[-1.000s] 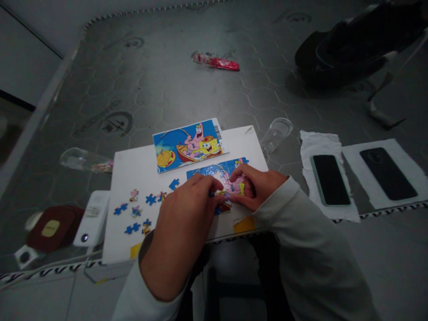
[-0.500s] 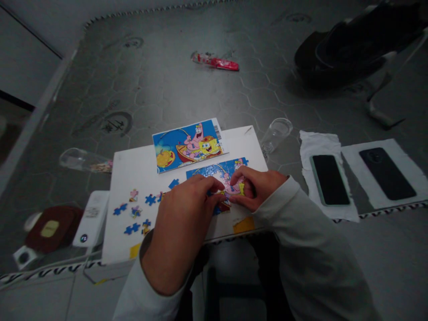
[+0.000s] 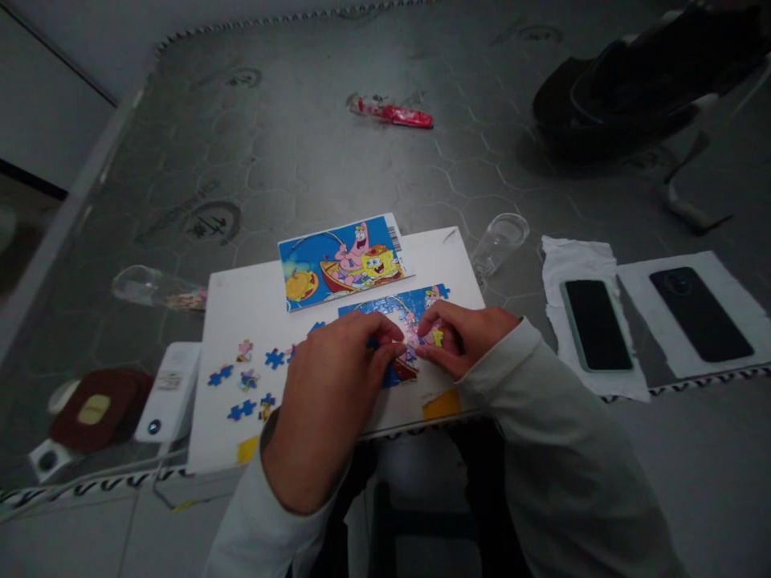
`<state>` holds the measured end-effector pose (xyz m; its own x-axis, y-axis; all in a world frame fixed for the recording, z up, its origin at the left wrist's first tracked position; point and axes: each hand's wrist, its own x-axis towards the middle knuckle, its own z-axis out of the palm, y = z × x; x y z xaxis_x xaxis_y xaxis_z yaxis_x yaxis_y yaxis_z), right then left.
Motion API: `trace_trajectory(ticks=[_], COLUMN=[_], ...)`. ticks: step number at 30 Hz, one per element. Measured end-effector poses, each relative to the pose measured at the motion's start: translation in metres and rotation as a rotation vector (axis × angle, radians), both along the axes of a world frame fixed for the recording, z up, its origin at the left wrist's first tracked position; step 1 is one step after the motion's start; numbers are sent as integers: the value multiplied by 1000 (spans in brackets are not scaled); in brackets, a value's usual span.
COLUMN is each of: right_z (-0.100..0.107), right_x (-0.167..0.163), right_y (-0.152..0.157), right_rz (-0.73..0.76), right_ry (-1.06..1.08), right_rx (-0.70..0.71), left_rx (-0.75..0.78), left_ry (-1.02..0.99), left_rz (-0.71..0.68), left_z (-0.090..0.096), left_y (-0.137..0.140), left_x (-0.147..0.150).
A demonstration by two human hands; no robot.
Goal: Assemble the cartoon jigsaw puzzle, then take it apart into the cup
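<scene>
A partly assembled jigsaw puzzle (image 3: 385, 303) with a blue, pink and yellow cartoon picture lies on a white board (image 3: 234, 305). My left hand (image 3: 337, 377) is over its left part, thumb and forefinger pinched at a blue puzzle piece (image 3: 373, 343) that is mostly hidden. From the right, my right hand (image 3: 461, 337) closes thumb and forefinger on the puzzle's pink pieces near the middle. The fingertips of both hands are close together. Several loose puzzle pieces (image 3: 275, 358) lie left of my left hand. Behind the puzzle is the reference picture card (image 3: 337, 261).
Clear plastic tubes stand or lie beside the board, one at right (image 3: 501, 241) and one at left (image 3: 144, 287). A white device (image 3: 169, 393) and a brown case (image 3: 99, 409) lie left. Two phones, one green-edged (image 3: 596, 325), rest at right. A red packet (image 3: 397, 112) lies farther back.
The view has shifted slightly. My fingers have moved very little, still pinched over the middle of the puzzle; the loose pieces stay in place.
</scene>
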<state>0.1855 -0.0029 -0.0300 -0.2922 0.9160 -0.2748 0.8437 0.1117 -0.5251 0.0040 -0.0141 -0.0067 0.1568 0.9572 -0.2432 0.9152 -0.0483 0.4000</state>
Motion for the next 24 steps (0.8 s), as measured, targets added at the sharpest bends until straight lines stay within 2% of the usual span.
trace_trajectory(ticks=[7,11,19,24], right_z=[-2,-4,1,-1], right_x=[1,1,7,9], right_y=[1,-1,-2,-3], right_rz=[15,28,-37,-103], right_ry=[-1,22,-23,-106], right_rx=[12,59,196,214], left_rx=[8,41,111,100], left_ry=[24,38,210,284], left_rz=[-16,6,226,325], left_z=[0,8,39,47], left_y=[-3,-6,-8,-11], left_x=[3,-1,-40,-63])
